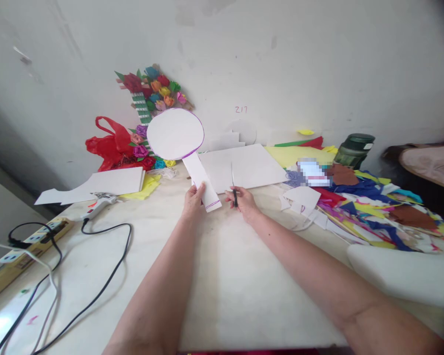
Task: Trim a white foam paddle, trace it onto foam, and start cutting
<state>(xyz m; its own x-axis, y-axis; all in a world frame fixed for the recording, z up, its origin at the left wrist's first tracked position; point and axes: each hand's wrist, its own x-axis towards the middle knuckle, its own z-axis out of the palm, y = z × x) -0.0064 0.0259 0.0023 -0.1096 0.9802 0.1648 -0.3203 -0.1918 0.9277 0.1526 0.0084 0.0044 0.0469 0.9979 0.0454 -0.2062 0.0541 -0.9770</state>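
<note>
My left hand (195, 199) is closed on the handle of a white paper cutout (175, 133), shaped like a round paddle with purple marker lines along its edge. The disc is up and to the left, and the handle's lower end points down to the right. In my right hand (243, 201) is a pair of scissors (233, 172) with black handles, the blades pointing up and away. The scissors are apart from the cutout, to its right. Behind both hands lies a stack of white board (247, 165).
Paper flowers (159, 91) and a red bag (109, 143) are at the back left. A power strip (40, 241), cords and a glue gun (98, 206) lie left. On the right are paper scraps (377, 212), a blurred phone (313, 172) and a green bottle (354, 150).
</note>
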